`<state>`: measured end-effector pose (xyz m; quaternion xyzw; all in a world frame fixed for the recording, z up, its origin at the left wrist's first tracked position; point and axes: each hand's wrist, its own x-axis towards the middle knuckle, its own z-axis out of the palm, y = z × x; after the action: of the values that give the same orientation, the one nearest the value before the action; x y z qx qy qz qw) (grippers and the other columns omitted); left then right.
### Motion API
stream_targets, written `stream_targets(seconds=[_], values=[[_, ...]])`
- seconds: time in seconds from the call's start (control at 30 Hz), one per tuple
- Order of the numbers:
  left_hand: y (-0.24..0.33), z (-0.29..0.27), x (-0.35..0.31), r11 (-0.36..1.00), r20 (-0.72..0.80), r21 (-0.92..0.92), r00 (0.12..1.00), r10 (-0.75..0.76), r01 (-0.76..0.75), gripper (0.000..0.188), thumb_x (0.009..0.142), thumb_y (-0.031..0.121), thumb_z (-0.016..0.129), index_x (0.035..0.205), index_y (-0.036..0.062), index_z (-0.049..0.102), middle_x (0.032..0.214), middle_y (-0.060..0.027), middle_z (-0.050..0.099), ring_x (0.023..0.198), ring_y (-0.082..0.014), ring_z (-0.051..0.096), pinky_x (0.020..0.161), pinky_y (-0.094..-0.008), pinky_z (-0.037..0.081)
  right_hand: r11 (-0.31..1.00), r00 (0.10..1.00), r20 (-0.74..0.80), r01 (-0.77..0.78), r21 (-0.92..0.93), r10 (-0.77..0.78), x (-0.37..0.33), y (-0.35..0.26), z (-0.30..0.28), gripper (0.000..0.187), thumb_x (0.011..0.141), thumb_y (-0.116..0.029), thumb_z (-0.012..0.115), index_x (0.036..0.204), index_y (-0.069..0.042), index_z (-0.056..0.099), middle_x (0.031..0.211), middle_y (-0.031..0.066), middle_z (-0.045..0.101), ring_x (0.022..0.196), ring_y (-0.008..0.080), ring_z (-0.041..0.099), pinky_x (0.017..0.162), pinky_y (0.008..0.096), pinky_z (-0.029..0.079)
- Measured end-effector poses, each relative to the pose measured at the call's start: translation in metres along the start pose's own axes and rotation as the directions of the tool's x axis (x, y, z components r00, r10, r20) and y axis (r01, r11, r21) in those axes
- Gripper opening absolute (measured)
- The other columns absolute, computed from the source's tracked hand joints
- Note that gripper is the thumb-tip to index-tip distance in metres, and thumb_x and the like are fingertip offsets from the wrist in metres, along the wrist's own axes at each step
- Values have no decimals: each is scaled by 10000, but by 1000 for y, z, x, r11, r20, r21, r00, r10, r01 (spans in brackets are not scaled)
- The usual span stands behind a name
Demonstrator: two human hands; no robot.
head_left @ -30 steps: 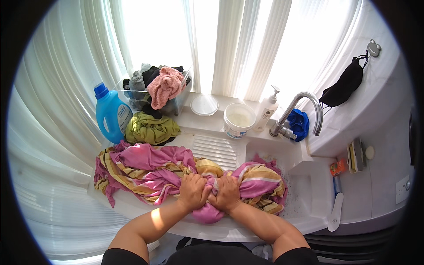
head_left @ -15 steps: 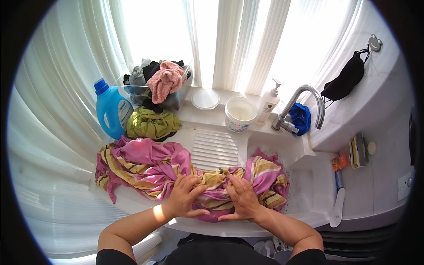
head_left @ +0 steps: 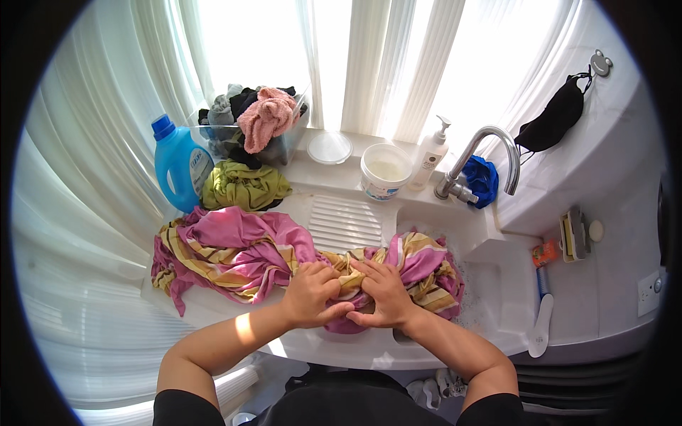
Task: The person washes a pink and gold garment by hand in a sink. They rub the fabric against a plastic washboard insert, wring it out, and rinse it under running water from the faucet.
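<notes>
The pink and yellow striped cloth (head_left: pixel 249 245) lies under and to both sides of the two hands, bunched across the front of the white sink (head_left: pixel 511 302). Its longer part spreads to the left of the left hand (head_left: pixel 310 295); a shorter bunch sits just right of the right hand (head_left: pixel 383 292), over the basin. The left hand's fingers bend over the cloth's narrow middle; whether they are clamped on it, I cannot tell. The right hand rests on that same stretch, fingers spread, thumb held apart. The thumbs nearly meet, with a bit of pink cloth below them. Beyond the cloth are the washboard ridges (head_left: pixel 344 221) and a green cloth (head_left: pixel 245 186).
</notes>
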<state>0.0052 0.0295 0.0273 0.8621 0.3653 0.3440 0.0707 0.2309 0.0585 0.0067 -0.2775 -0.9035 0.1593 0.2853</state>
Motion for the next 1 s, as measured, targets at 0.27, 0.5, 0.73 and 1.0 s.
stream_targets(seconds=[0.27, 0.5, 0.73, 1.0], values=[[-72, 68, 41, 931, -396, 41, 862, -317, 362, 151, 860, 173, 624, 941, 61, 563, 777, -152, 595, 741, -361, 579, 702, -467, 449, 908, 861, -320, -418, -3, 396, 64, 55, 79, 238, 878, -276, 574, 902, -43, 617, 855, 144, 643, 910, 373, 624, 819, 479, 460], [-67, 16, 59, 789, 552, 214, 595, -584, 576, 772, 863, 734, 467, 1068, 22, 685, 1109, -190, 659, 1080, -348, 600, 1029, -604, 316, 856, 760, 426, -511, -75, 491, 80, 40, 10, 564, 796, -473, 630, 1144, -29, 609, 1071, 241, 687, 1070, 365, 634, 928, 518, 442], [30, 52, -85, 978, -177, 160, 979, -105, 134, 515, 786, 540, 685, 1102, 134, 680, 1028, -68, 614, 995, -273, 588, 944, -462, 344, 979, 940, -294, 131, -157, -173, -48, -16, 56, 692, 666, -551, 723, 1143, -75, 567, 975, 111, 592, 943, 303, 594, 969, 483, 362], [-105, 62, 47, 854, -97, 230, 884, -456, 466, 341, 939, 411, 551, 889, 96, 672, 835, -121, 684, 833, -341, 645, 760, -468, 404, 851, 843, -116, -518, 85, 524, 83, 74, 41, 475, 809, -397, 634, 1143, -62, 594, 1028, 163, 657, 946, 351, 599, 887, 466, 414]])
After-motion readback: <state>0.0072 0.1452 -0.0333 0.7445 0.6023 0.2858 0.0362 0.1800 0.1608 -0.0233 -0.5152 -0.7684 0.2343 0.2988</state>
